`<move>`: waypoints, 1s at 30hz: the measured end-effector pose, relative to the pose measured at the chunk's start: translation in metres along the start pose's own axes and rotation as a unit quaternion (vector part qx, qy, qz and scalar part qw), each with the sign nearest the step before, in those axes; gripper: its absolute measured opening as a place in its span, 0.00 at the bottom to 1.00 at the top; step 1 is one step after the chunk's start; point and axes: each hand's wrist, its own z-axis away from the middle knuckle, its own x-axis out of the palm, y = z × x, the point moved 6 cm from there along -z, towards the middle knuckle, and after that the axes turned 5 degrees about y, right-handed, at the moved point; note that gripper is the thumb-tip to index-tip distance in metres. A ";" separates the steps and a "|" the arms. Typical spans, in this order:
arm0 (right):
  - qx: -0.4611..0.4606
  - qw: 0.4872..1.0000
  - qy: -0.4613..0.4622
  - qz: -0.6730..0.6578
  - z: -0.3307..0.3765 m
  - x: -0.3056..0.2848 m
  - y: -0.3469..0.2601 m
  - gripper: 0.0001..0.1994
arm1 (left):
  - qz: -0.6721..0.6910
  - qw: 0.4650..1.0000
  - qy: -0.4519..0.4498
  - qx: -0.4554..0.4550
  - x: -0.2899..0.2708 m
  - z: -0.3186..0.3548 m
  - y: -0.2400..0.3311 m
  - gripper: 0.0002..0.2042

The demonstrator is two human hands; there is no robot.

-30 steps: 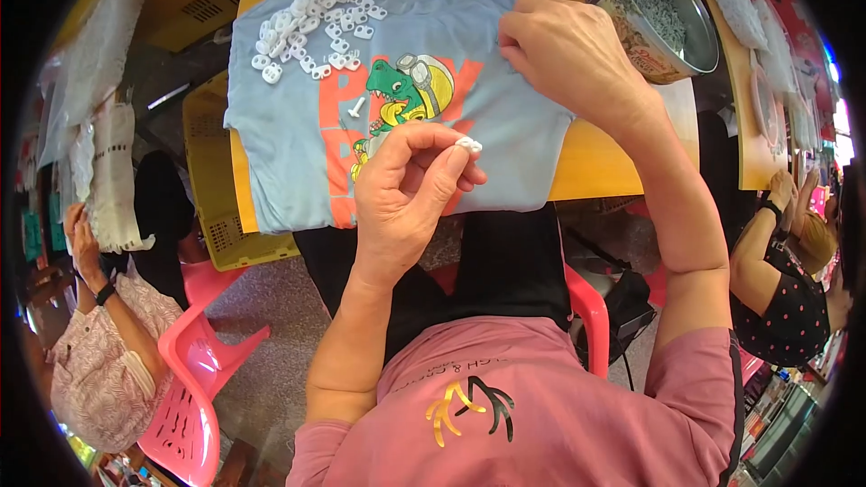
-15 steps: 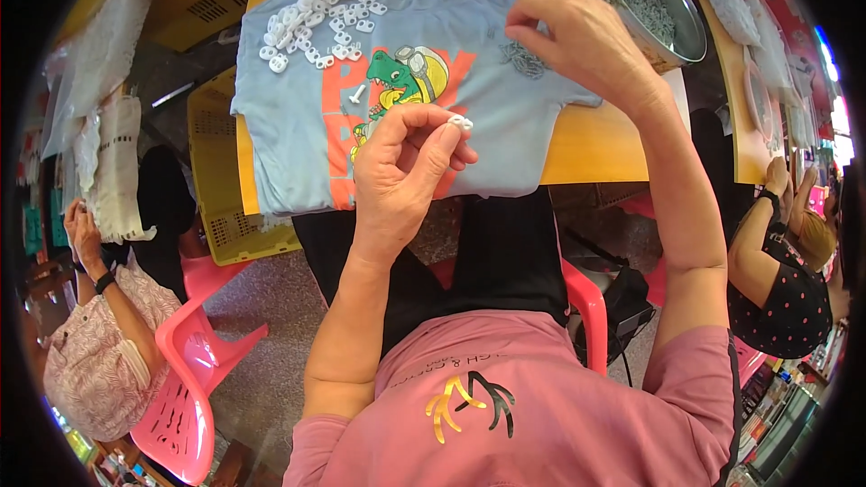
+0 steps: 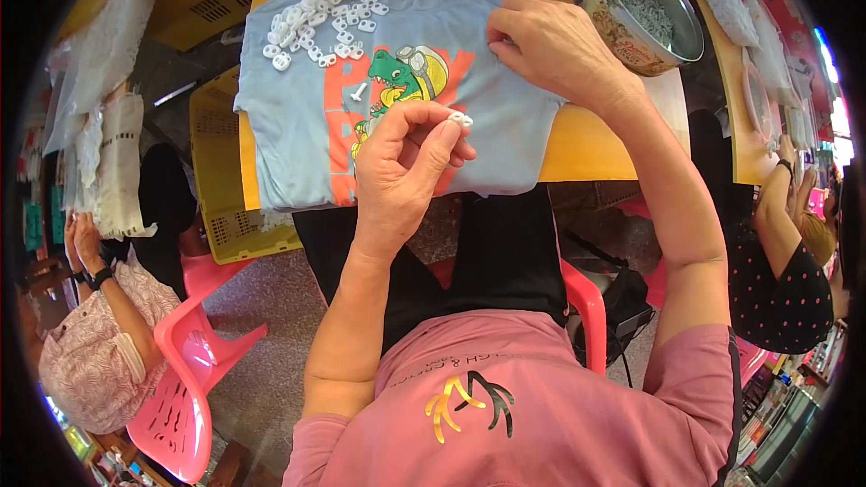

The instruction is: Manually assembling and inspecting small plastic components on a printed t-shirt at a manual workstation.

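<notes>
Small white clip point(image 3: 461, 118) — pinched above blue shirt point(image 3: 298, 126)

Bright, even daylight across the centre of the frame; colours saturated, no harsh contrast. Shadows soft and short: a faint one under the left hand point(image 3: 401, 171) on the light blue shirt point(image 3: 298, 117). Mild glare on the metal tin point(image 3: 672, 22), upper right, and a sheen on the pink chair point(image 3: 185, 370), lower left. Heavy fisheye bending: the yellow bench point(image 3: 586, 140) edges curve toward the rim. Black vignette rings all corners. Centre sharp; far left and right edges are soft, compressed and dimmer.
</notes>
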 end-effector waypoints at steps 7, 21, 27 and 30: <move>0.014 0.992 0.076 -0.098 -0.008 -0.016 0.001 0.07 | 0.007 1.000 0.006 -0.003 0.000 -0.001 -0.001 0.04; 0.026 0.996 0.031 -0.077 0.011 -0.004 0.007 0.07 | -0.018 1.000 0.005 0.014 0.000 0.000 -0.001 0.05; 0.045 0.992 0.084 -0.087 0.013 -0.014 0.015 0.07 | -0.009 1.000 0.003 0.012 0.000 0.000 -0.001 0.05; 0.057 0.995 0.017 -0.075 0.013 -0.010 0.012 0.08 | -0.009 1.000 0.004 0.013 0.001 0.001 -0.001 0.05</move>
